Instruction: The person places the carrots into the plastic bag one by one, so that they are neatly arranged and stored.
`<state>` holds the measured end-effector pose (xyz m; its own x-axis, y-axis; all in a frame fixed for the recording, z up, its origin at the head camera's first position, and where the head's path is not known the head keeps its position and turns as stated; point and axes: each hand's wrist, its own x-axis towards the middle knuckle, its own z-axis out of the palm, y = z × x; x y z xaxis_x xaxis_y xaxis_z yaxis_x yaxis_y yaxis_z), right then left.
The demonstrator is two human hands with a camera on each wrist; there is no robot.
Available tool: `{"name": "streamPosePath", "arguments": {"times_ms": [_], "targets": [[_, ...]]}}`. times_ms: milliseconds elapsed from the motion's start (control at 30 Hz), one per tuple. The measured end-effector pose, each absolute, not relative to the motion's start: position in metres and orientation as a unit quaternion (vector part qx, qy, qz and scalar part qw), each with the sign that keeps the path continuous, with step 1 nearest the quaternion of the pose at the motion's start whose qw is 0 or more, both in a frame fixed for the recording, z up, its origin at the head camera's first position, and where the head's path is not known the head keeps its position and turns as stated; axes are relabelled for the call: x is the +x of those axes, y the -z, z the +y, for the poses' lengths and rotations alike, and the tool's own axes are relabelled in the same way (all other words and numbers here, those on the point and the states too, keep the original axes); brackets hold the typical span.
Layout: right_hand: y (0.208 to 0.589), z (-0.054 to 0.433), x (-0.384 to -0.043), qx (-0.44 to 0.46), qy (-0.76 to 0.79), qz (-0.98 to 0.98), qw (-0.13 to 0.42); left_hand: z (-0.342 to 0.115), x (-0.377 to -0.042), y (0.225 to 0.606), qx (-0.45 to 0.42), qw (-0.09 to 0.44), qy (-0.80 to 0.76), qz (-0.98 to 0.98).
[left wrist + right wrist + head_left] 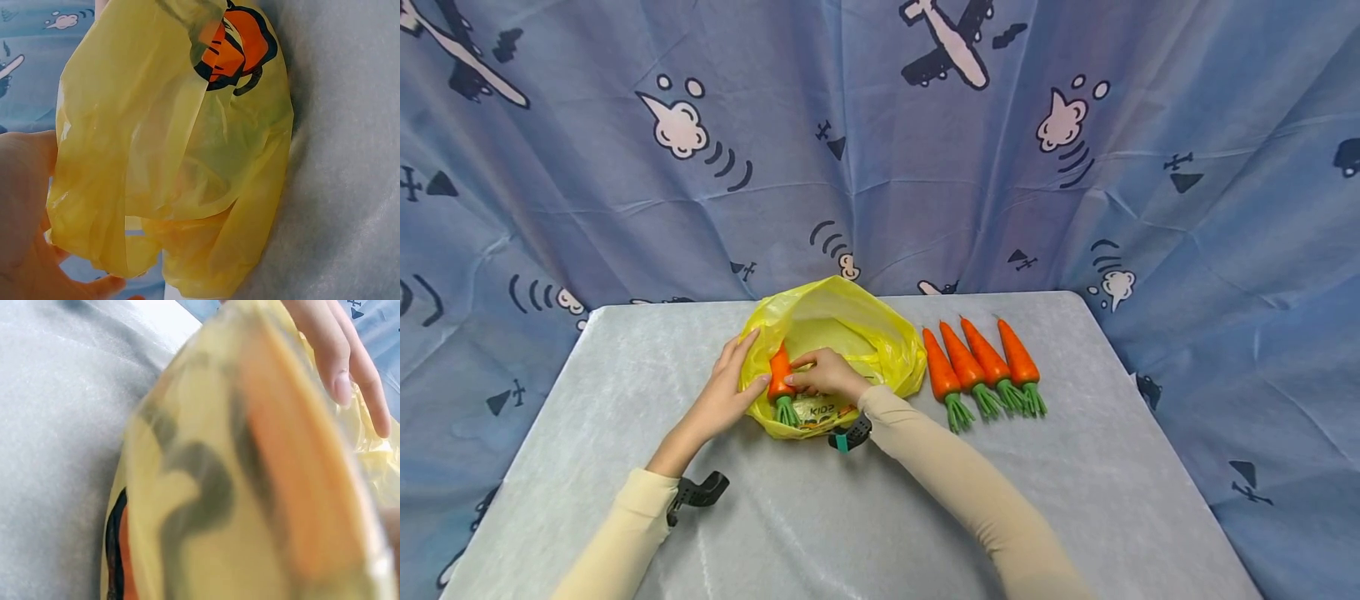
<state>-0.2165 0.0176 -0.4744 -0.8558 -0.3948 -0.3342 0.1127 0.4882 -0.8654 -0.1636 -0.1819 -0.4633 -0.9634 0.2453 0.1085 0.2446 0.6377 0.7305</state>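
In the head view a yellow plastic bag (886, 346) lies on the table with its mouth open toward me. At the bag's left rim, my left hand (721, 392) holds the plastic with thumb and fingers. Inside the mouth is an orange carrot (778, 375), its green leafy end nearest me. My right hand (831, 373) reaches in from the right and pinches this carrot's side. From the left wrist, the bag (169, 156) hides most of the work. The right wrist view shows left-hand fingers (340, 387) over the rim; the right hand is mostly hidden there.
To the right of the bag, several carrots (988, 354) lie side by side, leaves toward me. They rest on the white-covered table (820, 533). A blue patterned curtain (880, 167) hangs behind the table's far edge.
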Motion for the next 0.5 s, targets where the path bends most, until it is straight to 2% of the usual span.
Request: {"name": "streamPosePath", "arguments": {"times_ms": [500], "targets": [[0.4771,0.0235,-0.2201,-0.097,0.471,0.84,0.252,-0.1809,-0.1632,0.463,0.132,0.006,-0.399,0.907]]}}
